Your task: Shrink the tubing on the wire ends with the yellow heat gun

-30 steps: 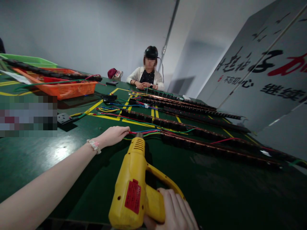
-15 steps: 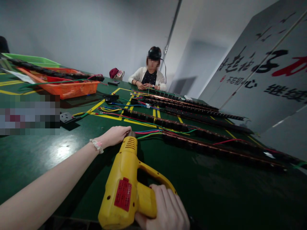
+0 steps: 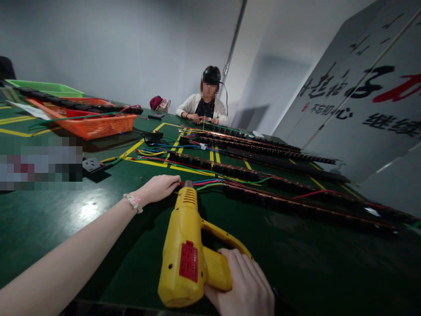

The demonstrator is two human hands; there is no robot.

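Observation:
My right hand (image 3: 245,278) is wrapped round the handle of a yellow heat gun (image 3: 184,245), low in front of me. The gun's metal nozzle points away over the ends of blue, red and green wires (image 3: 208,183). Those wires run out of a long dark strip with copper-coloured edges (image 3: 289,204) lying on the green table (image 3: 312,267). Just left of the nozzle, my left hand (image 3: 162,188) is closed with its fingertips pinching the wire ends. A red tip shows at the fingers; the rest of the ends is hidden by hand and nozzle.
More long wired strips (image 3: 217,167) lie across the table behind. An orange basket (image 3: 108,127) and a green basket (image 3: 46,89) stand at left, near a power socket (image 3: 93,164). Another person (image 3: 205,107) sits at the far side, hands on wires.
The heat gun and my right hand have shifted to the right, and the nozzle has moved from my left fingertips onto the wires. My left hand stays nearly in place.

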